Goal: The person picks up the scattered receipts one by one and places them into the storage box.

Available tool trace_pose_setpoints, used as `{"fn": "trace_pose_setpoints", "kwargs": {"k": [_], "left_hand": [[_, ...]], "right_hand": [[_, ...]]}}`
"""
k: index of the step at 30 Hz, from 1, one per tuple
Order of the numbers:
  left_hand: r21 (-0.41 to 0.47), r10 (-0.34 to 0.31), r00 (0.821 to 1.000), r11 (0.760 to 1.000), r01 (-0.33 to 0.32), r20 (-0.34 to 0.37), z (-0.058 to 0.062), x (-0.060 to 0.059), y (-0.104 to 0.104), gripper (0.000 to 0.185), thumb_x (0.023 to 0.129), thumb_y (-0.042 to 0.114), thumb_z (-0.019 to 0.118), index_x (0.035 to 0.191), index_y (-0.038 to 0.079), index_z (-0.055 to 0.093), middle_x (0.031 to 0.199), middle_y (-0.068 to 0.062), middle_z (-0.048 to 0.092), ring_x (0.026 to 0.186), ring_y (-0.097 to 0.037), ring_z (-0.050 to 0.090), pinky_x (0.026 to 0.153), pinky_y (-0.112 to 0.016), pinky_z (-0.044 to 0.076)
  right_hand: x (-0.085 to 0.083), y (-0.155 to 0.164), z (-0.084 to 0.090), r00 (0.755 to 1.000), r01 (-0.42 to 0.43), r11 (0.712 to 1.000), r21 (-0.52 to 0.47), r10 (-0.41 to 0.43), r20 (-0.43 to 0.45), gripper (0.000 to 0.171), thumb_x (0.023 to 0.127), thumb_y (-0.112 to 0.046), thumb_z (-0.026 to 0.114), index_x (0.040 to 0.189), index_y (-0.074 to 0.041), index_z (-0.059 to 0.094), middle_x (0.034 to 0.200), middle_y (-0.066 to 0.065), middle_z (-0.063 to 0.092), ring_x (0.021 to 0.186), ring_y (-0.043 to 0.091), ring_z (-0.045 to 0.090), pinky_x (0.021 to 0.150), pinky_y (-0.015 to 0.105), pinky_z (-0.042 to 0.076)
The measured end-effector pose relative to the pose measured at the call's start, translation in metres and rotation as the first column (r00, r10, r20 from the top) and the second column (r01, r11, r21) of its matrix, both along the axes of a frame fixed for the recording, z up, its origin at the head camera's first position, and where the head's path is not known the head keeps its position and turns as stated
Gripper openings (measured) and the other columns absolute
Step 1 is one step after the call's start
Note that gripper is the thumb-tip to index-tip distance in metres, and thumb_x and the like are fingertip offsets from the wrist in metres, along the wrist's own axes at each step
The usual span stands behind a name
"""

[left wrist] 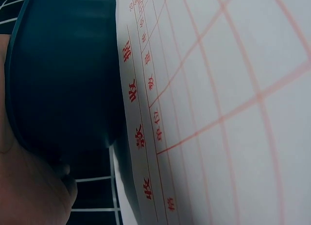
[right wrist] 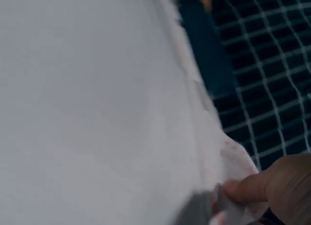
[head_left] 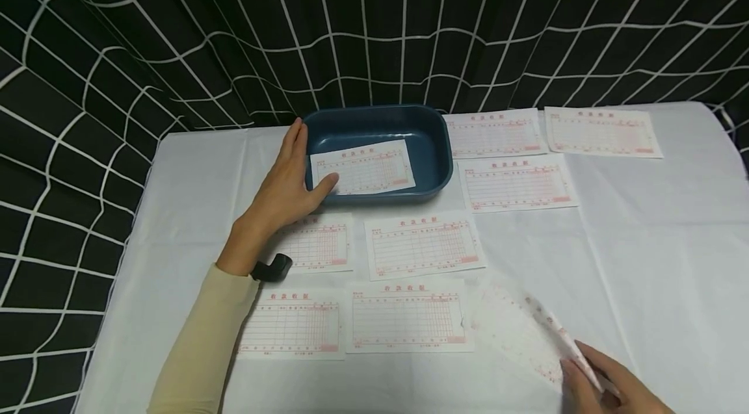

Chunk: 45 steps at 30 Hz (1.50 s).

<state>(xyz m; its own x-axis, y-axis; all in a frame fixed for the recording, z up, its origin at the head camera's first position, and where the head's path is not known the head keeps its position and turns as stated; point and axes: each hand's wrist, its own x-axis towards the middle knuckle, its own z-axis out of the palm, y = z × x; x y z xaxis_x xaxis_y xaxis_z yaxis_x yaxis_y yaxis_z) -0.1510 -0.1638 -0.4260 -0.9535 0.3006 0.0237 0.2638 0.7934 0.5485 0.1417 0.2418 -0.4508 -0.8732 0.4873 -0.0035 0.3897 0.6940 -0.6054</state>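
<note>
A dark blue tray [head_left: 435, 160] stands at the back of the white-covered table, with one red-printed receipt slip [head_left: 363, 167] lying in it. My left hand [head_left: 292, 173] rests open against the tray's left wall, its thumb on the slip's corner. In the left wrist view the tray [left wrist: 63, 79] and the slip [left wrist: 218, 108] fill the frame. At the front right, my right hand [head_left: 597, 381] pinches the edge of another slip [head_left: 526, 336] that is lifted and blurred. The right wrist view shows a fingertip [right wrist: 243, 188] on that paper [right wrist: 97, 98].
Several more receipt slips lie flat on the white tablecloth [head_left: 643, 258]: two at the back right [head_left: 603, 131], one beside the tray [head_left: 517, 183], and others in front [head_left: 424, 246]. A black curtain with a white grid [head_left: 374, 24] hangs behind and to the left.
</note>
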Motion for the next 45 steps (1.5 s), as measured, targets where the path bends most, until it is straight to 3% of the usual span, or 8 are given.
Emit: {"fn": "trace_pose_setpoints", "kwargs": {"k": [3,6,8,16,21,29,37,45], "left_hand": [[0.0,0.003,1.0,1.0,-0.003,-0.002,0.0,0.0,-0.001,0.103,0.099,0.049,0.064,0.17,0.003,0.004,0.181,-0.01,-0.004,0.168,-0.032,0.009,0.133,-0.055,0.024],[0.002,0.004,1.0,1.0,-0.004,-0.008,-0.001,0.0,-0.001,0.103,0.099,0.048,0.064,0.17,0.003,0.004,0.181,-0.011,-0.003,0.168,-0.033,0.01,0.132,-0.056,0.025],[0.003,0.003,1.0,1.0,-0.003,-0.01,-0.001,0.0,-0.002,0.104,0.099,0.048,0.064,0.17,0.002,0.004,0.181,-0.011,-0.003,0.168,-0.033,0.011,0.132,-0.056,0.025],[0.014,0.001,1.0,1.0,0.0,-0.009,-0.002,-0.001,0.0,0.104,0.099,0.049,0.063,0.17,0.004,0.003,0.181,-0.011,-0.003,0.168,-0.031,0.01,0.133,-0.056,0.024],[0.01,-0.006,1.0,1.0,0.006,-0.001,-0.003,-0.001,0.001,0.104,0.1,0.049,0.063,0.17,0.005,0.001,0.181,-0.007,-0.008,0.169,-0.029,0.003,0.134,-0.054,0.019],[0.015,0.001,1.0,1.0,-0.001,0.009,-0.001,0.0,0.0,0.105,0.099,0.049,0.063,0.17,0.004,0.001,0.181,-0.006,-0.01,0.169,-0.028,0.001,0.135,-0.054,0.017],[0.012,0.011,1.0,1.0,-0.012,0.007,0.0,0.0,-0.002,0.105,0.099,0.049,0.064,0.17,0.004,0.001,0.181,-0.006,-0.01,0.169,-0.028,0.001,0.135,-0.054,0.017],[0.028,0.004,1.0,1.0,-0.004,0.012,-0.003,0.0,-0.001,0.104,0.1,0.049,0.063,0.17,0.004,0.001,0.18,-0.005,-0.011,0.169,-0.028,0.001,0.135,-0.054,0.018]], "right_hand": [[-0.008,0.006,0.007,0.98,0.155,0.985,-0.077,-0.163,-0.111,0.028,0.085,0.005,0.082,0.11,0.016,0.074,0.085,0.017,0.081,0.064,-0.033,0.043,0.049,-0.001,0.04],[-0.018,0.016,0.012,0.963,0.164,0.982,-0.098,-0.181,-0.202,0.027,0.079,0.009,0.086,0.1,0.021,0.073,0.065,-0.031,0.065,0.057,-0.03,0.046,0.045,0.001,0.04],[-0.025,0.022,0.016,0.96,0.168,0.979,-0.119,-0.19,-0.205,0.026,0.082,0.006,0.085,0.101,0.02,0.074,0.068,-0.044,0.055,0.052,-0.025,0.05,0.043,0.005,0.042],[-0.049,0.04,0.033,0.988,-0.021,0.993,-0.116,0.003,-0.151,0.016,0.092,-0.004,0.08,0.099,0.011,0.079,0.079,-0.042,0.059,0.076,-0.028,0.056,0.059,0.0,0.047],[-0.069,0.047,0.046,0.998,0.043,0.982,-0.185,-0.052,-0.044,0.018,0.091,-0.01,0.084,0.099,0.004,0.076,0.074,-0.034,0.062,0.069,-0.02,0.062,0.059,0.003,0.05],[-0.103,0.06,0.063,0.981,0.016,0.859,-0.512,-0.112,-0.157,0.028,0.087,0.003,0.083,0.087,-0.025,0.078,0.076,-0.017,0.074,0.069,-0.008,0.071,0.064,0.008,0.055],[-0.15,0.044,0.064,0.961,-0.213,0.825,-0.524,0.08,-0.265,0.024,0.089,0.003,0.081,0.096,-0.02,0.075,0.077,-0.013,0.072,0.067,-0.004,0.066,0.061,0.009,0.053],[-0.204,0.016,0.066,0.933,-0.358,0.803,-0.477,0.282,-0.225,0.014,0.093,-0.007,0.08,0.105,-0.011,0.072,0.09,-0.017,0.072,0.078,-0.006,0.068,0.069,0.011,0.057]]}}
